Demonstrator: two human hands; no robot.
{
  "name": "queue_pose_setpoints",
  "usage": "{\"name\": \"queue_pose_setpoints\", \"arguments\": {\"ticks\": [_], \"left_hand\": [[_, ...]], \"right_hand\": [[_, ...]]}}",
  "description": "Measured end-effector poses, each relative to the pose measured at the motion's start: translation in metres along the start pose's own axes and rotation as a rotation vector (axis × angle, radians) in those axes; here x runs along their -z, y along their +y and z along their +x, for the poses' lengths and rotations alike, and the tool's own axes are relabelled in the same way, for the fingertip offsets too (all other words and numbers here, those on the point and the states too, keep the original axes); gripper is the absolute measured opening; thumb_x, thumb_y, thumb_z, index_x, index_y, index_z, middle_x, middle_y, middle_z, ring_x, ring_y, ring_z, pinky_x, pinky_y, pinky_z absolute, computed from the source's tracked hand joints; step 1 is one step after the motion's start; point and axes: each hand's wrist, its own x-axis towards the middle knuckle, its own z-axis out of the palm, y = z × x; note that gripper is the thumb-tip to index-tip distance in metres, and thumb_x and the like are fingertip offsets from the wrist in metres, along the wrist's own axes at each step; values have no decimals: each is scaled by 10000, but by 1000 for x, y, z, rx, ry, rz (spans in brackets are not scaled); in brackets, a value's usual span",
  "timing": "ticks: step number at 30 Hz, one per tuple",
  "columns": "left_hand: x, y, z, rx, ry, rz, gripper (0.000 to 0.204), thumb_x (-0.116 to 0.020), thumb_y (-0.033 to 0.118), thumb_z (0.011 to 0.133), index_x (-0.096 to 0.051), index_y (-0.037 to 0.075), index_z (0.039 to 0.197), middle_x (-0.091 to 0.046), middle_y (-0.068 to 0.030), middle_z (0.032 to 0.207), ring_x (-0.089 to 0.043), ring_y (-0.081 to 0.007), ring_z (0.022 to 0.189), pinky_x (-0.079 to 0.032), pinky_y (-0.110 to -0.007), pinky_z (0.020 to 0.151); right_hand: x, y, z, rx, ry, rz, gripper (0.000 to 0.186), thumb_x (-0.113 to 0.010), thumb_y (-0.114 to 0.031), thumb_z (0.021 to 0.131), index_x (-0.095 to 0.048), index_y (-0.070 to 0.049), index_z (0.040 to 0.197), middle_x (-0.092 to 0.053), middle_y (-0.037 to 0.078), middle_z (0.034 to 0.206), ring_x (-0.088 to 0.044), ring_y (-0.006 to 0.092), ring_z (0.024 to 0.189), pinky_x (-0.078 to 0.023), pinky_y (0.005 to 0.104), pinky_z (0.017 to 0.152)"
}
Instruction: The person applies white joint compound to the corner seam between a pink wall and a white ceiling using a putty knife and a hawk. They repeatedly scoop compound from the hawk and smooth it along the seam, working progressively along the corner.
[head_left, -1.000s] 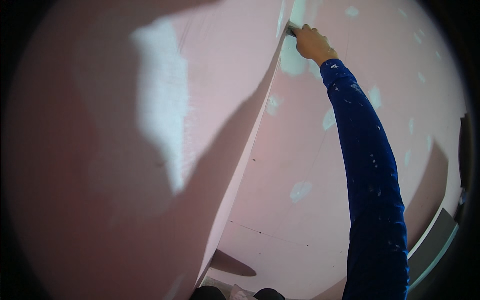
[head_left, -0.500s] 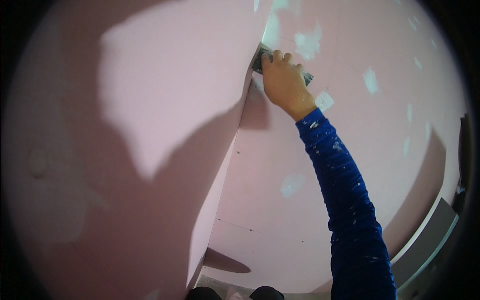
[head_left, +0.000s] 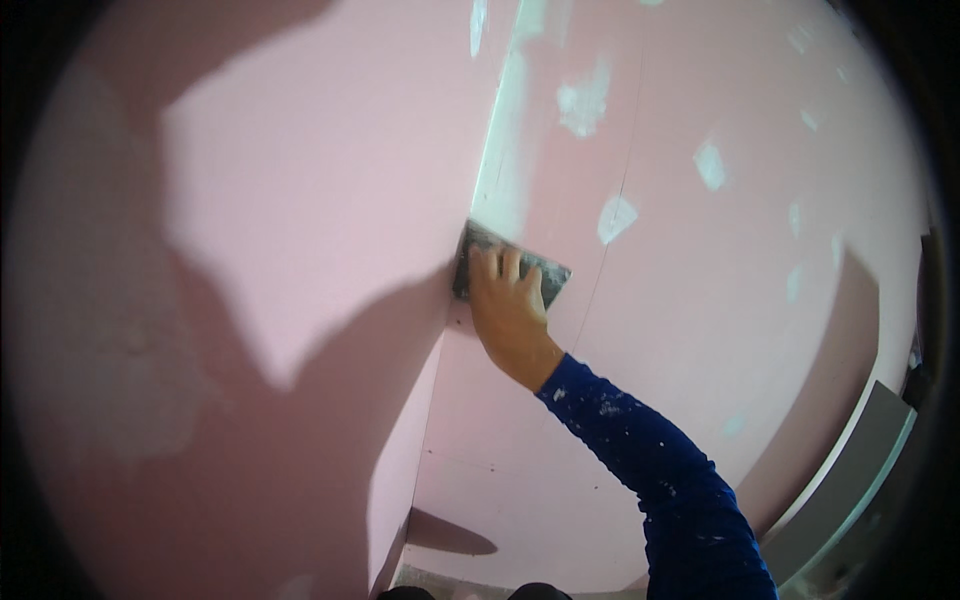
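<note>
My right hand [head_left: 512, 318], in a blue sleeve [head_left: 660, 460] spattered with white, is closed around a wide drywall knife [head_left: 556, 282]. Its broad dark blade, smeared with pale compound, lies against the right-hand pink wall panel [head_left: 520, 410], one end touching the inside corner. Directly above the blade, a fresh pale strip of joint compound [head_left: 505, 170] runs up along that corner. Most of the handle is hidden by my palm and fingers. My left hand is outside the picture.
The left pink wall [head_left: 270, 200] carries large shadows. White filler patches [head_left: 710, 166] and a fine panel seam [head_left: 600, 275] mark the right wall. A grey board-like piece [head_left: 850, 490] stands at the lower right. My knees [head_left: 540, 592] show at the bottom edge.
My right hand has drawn the knife down along the corner, toward me. A longer pale strip of compound now shows above the blade. The view has shifted slightly.
</note>
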Motion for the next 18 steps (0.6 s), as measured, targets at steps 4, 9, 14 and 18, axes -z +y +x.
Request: {"name": "queue_pose_setpoints", "arguments": {"ticks": [4,9,14,18], "left_hand": [[-5,-1,-4,-23,-9,11,461,-622,281,1000,-476,83,1390,-644,-57,909,-585,-125,652,-480,-250,533],[-6,2,-13,-30,-7,20,457,-621,284,999,-478,80,1383,-644,-61,901,-585,-127,646,-480,-251,529],[-5,12,-18,-51,2,9,452,-619,286,999,-480,77,1375,-644,-64,893,-586,-129,640,-480,-253,524],[-1,13,-13,-60,6,8,449,-618,288,998,-481,74,1368,-644,-67,887,-587,-130,636,-480,-254,520]], "right_hand": [[23,38,1,57,25,115,670,-678,-206,844,-458,5,1441,-562,162,1262,-558,320,1137,-486,466,821],[33,133,67,-29,242,152,503,-547,-75,883,-529,-55,1386,-588,161,1214,-580,357,1110,-519,485,853],[38,207,168,-187,258,-1,640,-514,-22,909,-473,-263,1500,-576,101,1327,-561,345,1187,-477,558,945],[37,238,222,-341,295,15,524,-501,-90,963,-521,-266,1456,-588,91,1318,-554,339,1240,-447,578,1008]]}}
